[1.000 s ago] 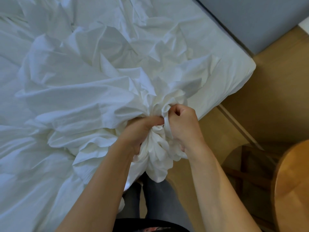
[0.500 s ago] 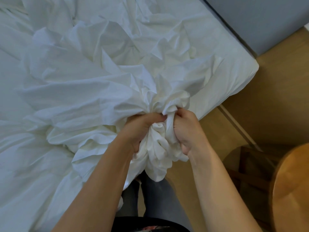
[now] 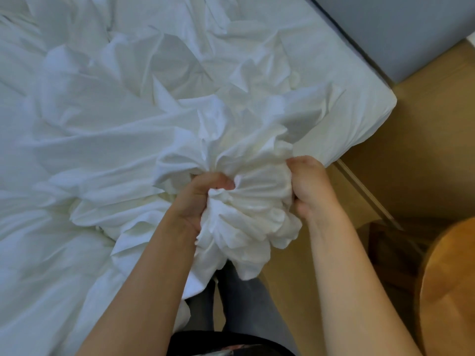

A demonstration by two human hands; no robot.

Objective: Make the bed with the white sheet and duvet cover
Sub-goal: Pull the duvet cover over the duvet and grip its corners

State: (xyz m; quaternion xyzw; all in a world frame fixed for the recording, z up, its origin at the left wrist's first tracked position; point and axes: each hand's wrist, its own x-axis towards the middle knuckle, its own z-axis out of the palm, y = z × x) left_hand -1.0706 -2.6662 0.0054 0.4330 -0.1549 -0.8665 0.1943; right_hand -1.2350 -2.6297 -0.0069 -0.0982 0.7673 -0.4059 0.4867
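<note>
A crumpled white duvet cover (image 3: 123,129) lies in loose folds across the bed. Its near edge is gathered into a thick bunch (image 3: 252,209) that hangs past the bed's side. My left hand (image 3: 203,199) grips the left of that bunch with fingers curled into the cloth. My right hand (image 3: 311,186) grips the right side of it, a hand's width away. Under the cover, the white sheet (image 3: 359,109) lies smooth over the mattress corner at the right.
A grey wall or headboard (image 3: 401,29) runs along the bed's far right side. Tan wooden floor (image 3: 431,150) lies right of the bed. A round wooden table top (image 3: 452,291) fills the lower right corner. My legs stand against the bed edge.
My hands were close together on the bunch; now the right one has shifted rightward, spreading the gathered cloth wider between them.
</note>
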